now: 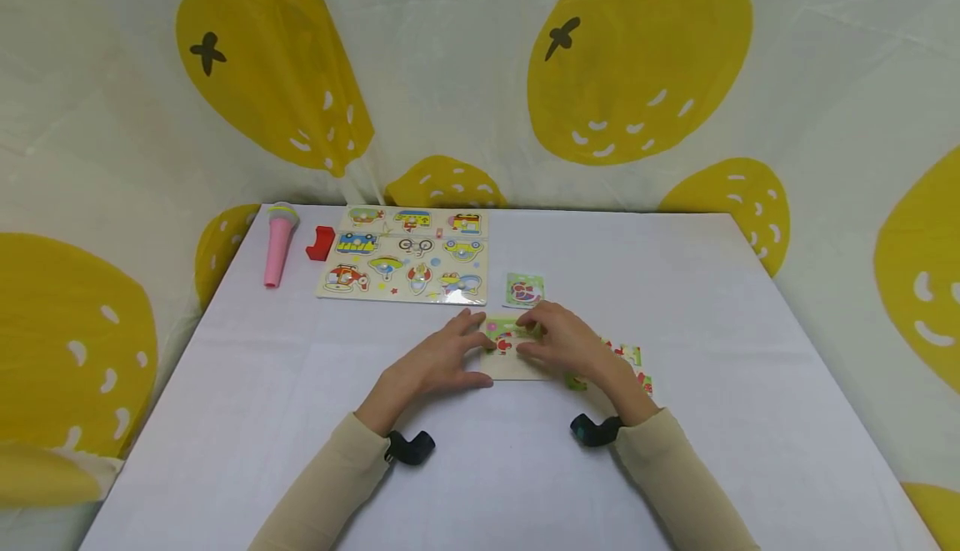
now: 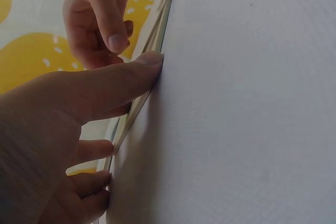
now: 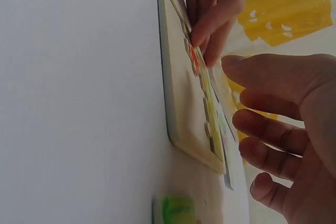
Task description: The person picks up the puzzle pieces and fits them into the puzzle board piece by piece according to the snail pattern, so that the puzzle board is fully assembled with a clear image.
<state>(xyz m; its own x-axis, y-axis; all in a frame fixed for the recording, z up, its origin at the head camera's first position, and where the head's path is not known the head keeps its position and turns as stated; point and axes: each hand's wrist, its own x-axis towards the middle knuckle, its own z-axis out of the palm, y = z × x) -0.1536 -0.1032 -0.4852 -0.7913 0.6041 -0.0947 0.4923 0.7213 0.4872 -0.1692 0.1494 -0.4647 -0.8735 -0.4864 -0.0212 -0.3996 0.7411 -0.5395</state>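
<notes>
Where the white cloth-covered surface (image 1: 750,351) meets a backdrop printed with yellow lemons, a large wooden peg puzzle board (image 1: 405,253) of vehicle shapes lies flat at the far left, with a pink toy microphone (image 1: 279,244) and a red block (image 1: 320,242) beside it. Near centre lies the small jigsaw tray (image 1: 510,365), a thin, stiff wooden frame with a raised rim; it is probably light and apt to slide on the cloth, best steadied by its edges. The left hand (image 1: 442,359) braces the tray's left edge, thumb (image 2: 113,85) pressed against the rim, fingers extended. The right hand (image 1: 562,338) presses a jigsaw piece (image 1: 504,339) into the tray with near-straight fingertips. Loose pieces (image 1: 630,359), flat and glossy, lie right of the tray; one piece (image 1: 523,290) lies just beyond.
</notes>
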